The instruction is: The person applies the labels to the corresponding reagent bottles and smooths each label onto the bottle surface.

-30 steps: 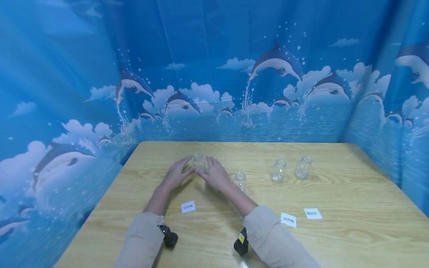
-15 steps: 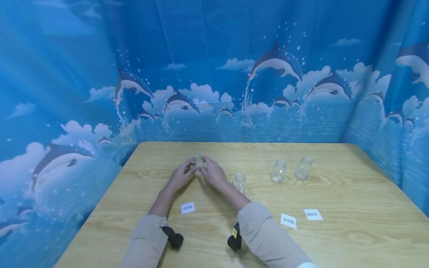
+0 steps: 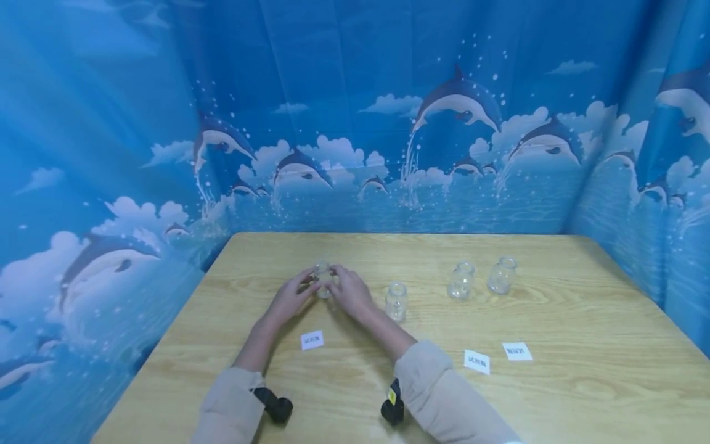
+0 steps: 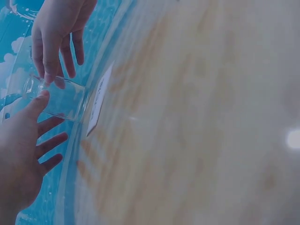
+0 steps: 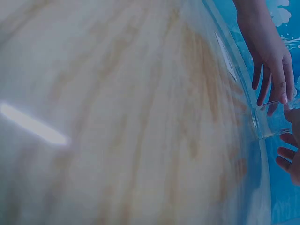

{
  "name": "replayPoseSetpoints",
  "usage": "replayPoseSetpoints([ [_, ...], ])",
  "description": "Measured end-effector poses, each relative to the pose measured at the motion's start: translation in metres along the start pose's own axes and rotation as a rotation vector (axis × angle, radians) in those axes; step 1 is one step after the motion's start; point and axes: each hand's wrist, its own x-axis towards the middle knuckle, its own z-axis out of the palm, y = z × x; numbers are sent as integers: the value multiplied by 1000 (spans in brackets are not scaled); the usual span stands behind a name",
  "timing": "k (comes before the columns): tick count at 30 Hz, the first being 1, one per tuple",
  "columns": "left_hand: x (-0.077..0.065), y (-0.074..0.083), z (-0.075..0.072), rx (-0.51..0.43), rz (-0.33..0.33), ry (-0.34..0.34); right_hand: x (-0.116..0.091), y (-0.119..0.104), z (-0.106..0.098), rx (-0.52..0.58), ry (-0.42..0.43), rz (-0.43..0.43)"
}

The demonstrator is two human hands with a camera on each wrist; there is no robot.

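A clear glass jar (image 3: pixel 323 292) stands upright near the table's left back, between both hands. My left hand (image 3: pixel 289 300) holds it from the left, the thumb (image 4: pixel 43 96) on its near side around the neck. From the other side my right hand (image 3: pixel 355 297) holds the same jar, its fingertips close to the left thumb. In the left wrist view the lower fingers of the left hand spread out beside the jar (image 4: pixel 65 101). Hands and glass overlap, so the exact contact points are partly hidden.
Another glass jar (image 3: pixel 396 303) stands just right of the right forearm. Two more, a jar (image 3: pixel 461 282) and a jar (image 3: pixel 501 277), are farther right. White printed cards lie nearer: a left card (image 3: pixel 312 340), a middle card (image 3: pixel 477 362) and a right card (image 3: pixel 517 351).
The hands have come in from slightly apart to hold the jar. It has since shifted a little left and toward me. Other jars and cards stay where they were.
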Motion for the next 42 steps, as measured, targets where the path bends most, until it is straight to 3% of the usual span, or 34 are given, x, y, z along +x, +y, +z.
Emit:
replayPoseSetpoints([
  [19,-42,0,-11,16,-13,-19,-32,-21,7,22,-19,-23],
  [28,-54,-1,-11,24,19,-6,-45,-30,7,21,30,-35],
  [35,-61,1,-13,-4,4,-22,-51,-33,9,-1,58,-48],
  [42,-65,1,-12,7,11,-10,-56,-36,6,38,39,-17],
])
